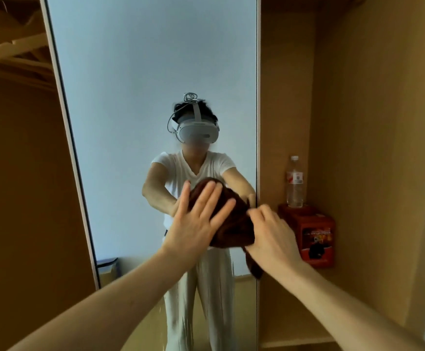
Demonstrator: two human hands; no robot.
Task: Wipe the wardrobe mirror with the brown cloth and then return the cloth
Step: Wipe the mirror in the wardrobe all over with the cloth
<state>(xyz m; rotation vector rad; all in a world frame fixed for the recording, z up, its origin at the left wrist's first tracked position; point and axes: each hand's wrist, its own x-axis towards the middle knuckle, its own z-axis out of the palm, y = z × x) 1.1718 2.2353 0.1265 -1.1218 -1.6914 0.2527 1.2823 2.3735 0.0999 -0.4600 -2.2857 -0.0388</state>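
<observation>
wardrobe shelf [295, 342], red box [312, 236] on it

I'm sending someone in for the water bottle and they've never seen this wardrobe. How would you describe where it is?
Find the tall mirror; right of it is an open wooden compartment. In its back corner sits a red box, and the clear plastic bottle stands upright on top. It is the only see-through thing there, with a white cap and a red-and-white label.

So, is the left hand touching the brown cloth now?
Touching. The head view shows the left hand open, its fingers lying flat over the brown cloth with no gap.
</observation>
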